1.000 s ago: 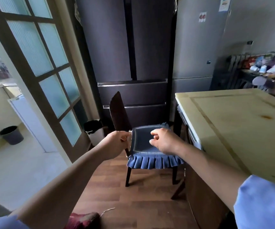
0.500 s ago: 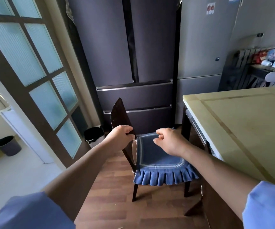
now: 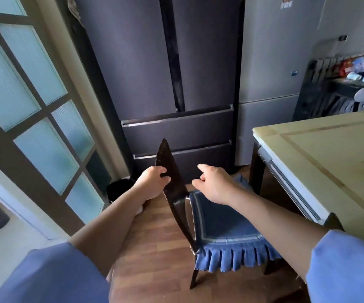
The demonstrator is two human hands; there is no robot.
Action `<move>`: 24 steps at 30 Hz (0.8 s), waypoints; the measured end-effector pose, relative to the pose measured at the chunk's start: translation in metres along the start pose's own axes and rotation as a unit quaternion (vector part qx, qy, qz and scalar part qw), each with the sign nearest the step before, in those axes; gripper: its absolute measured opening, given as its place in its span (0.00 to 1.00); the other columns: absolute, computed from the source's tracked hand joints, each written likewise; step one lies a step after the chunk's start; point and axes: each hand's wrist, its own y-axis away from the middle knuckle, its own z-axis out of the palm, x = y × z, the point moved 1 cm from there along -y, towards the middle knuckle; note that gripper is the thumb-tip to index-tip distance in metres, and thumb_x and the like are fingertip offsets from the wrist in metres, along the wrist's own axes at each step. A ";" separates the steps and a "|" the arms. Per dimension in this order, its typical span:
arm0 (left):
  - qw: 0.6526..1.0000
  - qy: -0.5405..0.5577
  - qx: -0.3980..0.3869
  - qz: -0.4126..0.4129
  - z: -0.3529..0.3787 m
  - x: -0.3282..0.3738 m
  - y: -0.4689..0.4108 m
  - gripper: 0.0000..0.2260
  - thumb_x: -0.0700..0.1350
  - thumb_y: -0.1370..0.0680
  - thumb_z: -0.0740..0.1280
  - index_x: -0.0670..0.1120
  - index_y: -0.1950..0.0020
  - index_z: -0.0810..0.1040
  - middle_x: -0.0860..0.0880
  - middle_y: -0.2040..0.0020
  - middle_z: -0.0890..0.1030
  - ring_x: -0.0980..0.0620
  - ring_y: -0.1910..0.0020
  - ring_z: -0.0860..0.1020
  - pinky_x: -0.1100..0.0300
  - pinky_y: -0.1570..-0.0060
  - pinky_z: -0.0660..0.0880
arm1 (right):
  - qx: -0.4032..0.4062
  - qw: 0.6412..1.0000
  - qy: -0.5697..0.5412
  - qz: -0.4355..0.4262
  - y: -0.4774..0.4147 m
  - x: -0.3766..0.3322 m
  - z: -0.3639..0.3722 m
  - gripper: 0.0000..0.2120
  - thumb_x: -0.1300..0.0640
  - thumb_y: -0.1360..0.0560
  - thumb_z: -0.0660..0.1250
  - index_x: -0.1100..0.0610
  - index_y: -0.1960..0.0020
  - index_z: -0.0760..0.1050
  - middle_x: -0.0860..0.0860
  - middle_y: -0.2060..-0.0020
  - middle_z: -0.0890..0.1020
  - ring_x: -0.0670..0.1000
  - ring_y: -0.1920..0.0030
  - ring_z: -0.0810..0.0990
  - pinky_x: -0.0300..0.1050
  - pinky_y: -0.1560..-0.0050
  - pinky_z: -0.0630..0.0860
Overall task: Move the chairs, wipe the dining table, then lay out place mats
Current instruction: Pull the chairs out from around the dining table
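The task is judged to be in its first stage: the chairs are being moved, and nothing of the wiping or the laying of mats can be seen as begun.

One chair is found standing on the wooden floor, in front of the dark fridge and just beside the corner of the counter. It is drawn out from under the top, and its blue frilled cushion is turned toward the counter. The back of the chair is grasped by the left hand, whose fingers are curled over the edge of the dark wood. The right hand is held above the far part of the cushion with its fingers loosely bent. Nothing is gripped by it, and no contact with the seat can be made out.

On the part of the counter in view, no cloth and no mat are to be seen. A dark wooden piece is seen against the near edge of the counter. Whether it belongs to a second chair cannot be told.

What is left is therefore judged to be nearly everything: this chair is to be set fully aside, any other chairs are to be moved, the top is to be wiped, and the mats are to be fetched and laid.
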 end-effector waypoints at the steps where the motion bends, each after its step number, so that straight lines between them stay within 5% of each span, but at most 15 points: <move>1: 1.000 0.003 -0.002 -0.006 -0.001 -0.005 -0.011 0.19 0.45 0.21 0.63 0.44 0.30 0.70 0.44 0.33 0.74 0.47 0.38 0.76 0.62 0.46 0.70 | 0.000 1.000 0.003 0.002 -0.010 -0.004 0.004 0.26 0.52 0.20 0.59 0.57 0.25 0.58 0.56 0.36 0.76 0.56 0.39 0.77 0.47 0.43 0.74; 14: 0.999 0.020 -0.028 -0.034 0.032 -0.048 -0.127 0.25 0.47 0.22 0.65 0.45 0.26 0.63 0.42 0.30 0.70 0.45 0.39 0.76 0.61 0.51 0.72 | -0.066 0.996 0.056 0.014 -0.124 -0.010 0.064 0.30 0.48 0.20 0.58 0.51 0.23 0.49 0.56 0.29 0.70 0.58 0.34 0.74 0.53 0.38 0.75; 24: 0.989 0.096 -0.111 -0.035 0.043 -0.099 -0.207 0.29 0.42 0.20 0.62 0.46 0.22 0.51 0.42 0.28 0.68 0.43 0.32 0.71 0.54 0.37 0.71 | -0.112 0.992 0.024 0.053 -0.191 -0.022 0.110 0.31 0.46 0.22 0.60 0.53 0.23 0.52 0.56 0.28 0.68 0.60 0.33 0.72 0.53 0.36 0.73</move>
